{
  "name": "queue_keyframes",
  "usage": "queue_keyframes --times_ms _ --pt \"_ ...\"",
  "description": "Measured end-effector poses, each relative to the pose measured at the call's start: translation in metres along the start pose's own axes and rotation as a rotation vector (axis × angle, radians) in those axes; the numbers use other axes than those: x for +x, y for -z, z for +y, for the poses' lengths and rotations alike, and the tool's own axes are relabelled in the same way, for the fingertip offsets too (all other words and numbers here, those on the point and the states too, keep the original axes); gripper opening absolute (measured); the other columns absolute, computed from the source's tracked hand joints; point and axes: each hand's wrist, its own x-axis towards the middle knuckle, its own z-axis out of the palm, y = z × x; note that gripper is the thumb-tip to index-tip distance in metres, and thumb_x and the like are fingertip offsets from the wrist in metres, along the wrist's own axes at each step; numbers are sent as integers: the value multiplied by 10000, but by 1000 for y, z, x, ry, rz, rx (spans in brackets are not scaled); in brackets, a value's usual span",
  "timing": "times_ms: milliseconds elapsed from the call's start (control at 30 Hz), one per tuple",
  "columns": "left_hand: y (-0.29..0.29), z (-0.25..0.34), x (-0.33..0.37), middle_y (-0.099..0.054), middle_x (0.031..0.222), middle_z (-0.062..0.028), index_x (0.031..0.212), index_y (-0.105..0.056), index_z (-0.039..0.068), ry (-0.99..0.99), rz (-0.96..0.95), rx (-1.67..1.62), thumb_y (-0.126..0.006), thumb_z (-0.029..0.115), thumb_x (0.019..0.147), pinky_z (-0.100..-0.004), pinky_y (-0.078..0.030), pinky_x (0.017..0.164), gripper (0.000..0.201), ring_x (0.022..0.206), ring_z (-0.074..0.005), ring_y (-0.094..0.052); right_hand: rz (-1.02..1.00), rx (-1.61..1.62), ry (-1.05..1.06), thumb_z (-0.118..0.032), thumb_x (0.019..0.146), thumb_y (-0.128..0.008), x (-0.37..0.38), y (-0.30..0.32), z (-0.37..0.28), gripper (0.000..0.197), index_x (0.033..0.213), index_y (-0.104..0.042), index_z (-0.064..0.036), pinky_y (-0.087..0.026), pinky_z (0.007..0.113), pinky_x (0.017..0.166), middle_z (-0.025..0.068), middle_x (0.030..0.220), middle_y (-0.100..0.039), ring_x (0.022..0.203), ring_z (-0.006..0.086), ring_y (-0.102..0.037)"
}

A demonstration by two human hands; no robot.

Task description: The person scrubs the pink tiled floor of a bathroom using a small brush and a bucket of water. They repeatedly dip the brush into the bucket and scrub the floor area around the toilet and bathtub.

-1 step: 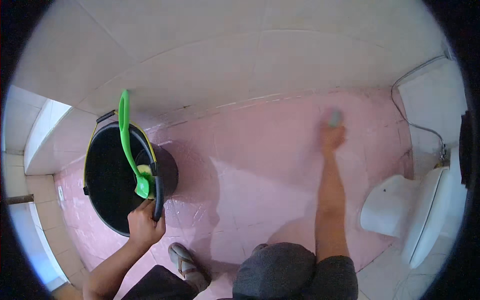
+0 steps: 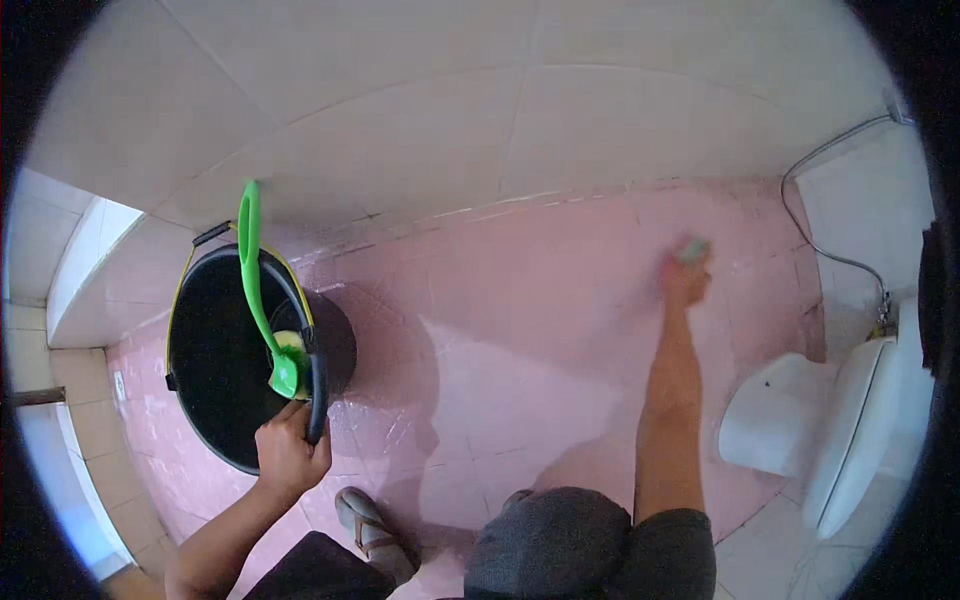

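Observation:
My left hand (image 2: 293,450) is closed over the near right rim of a large black bucket (image 2: 195,400) with a yellow wire handle. A green long-handled brush (image 2: 252,270) leans in the bucket, its handle sticking up past the far rim. Its head rests by a yellowish thing (image 2: 288,340) inside, partly hidden. Out to the right, at the end of my stretched arm, my right hand (image 2: 686,280) is closed on a small blurred greenish thing (image 2: 692,248) low over the pink tiled floor (image 2: 520,320). Motion blur hides its exact kind.
A white toilet (image 2: 775,415) stands at the right, with a grey hose (image 2: 835,250) running up the wall behind it. The pale tiled wall (image 2: 450,130) borders the floor at the far side. My sandalled foot (image 2: 372,525) is near the bucket.
My right hand has shifted slightly to the right and nearer, with the greenish thing still in it. My left hand, the bucket and the brush look unmoved.

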Motion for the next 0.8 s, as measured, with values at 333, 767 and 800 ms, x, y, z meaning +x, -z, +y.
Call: queue_keyframes --times_ms 333,767,800 --pt "-5 -3 5 -577 734 -201 781 -583 11 -15 -13 16 -614 123 736 -481 -487 577 125 651 -426 -593 -1065 163 1015 -350 773 -659 -298 50 -37 486 1133 -602 -29 -464 536 781 205 1017 -633 900 409 -596" --pt "-7 -5 0 -587 705 -210 715 -573 2 -22 50 70 -628 162 772 -490 -484 581 179 649 -429 -604 -96 -167 -121 -526 883 -547 -125 106 132 608 1154 -557 19 -437 481 872 246 1070 -613 1028 399 -567" --pt "-10 -5 3 -585 698 -209 710 -572 3 -44 55 66 -632 164 772 -490 -483 579 182 648 -428 -605 -214 -116 99 -485 873 -567 -168 92 145 555 1138 -566 2 -421 495 869 222 1057 -602 1011 394 -556"
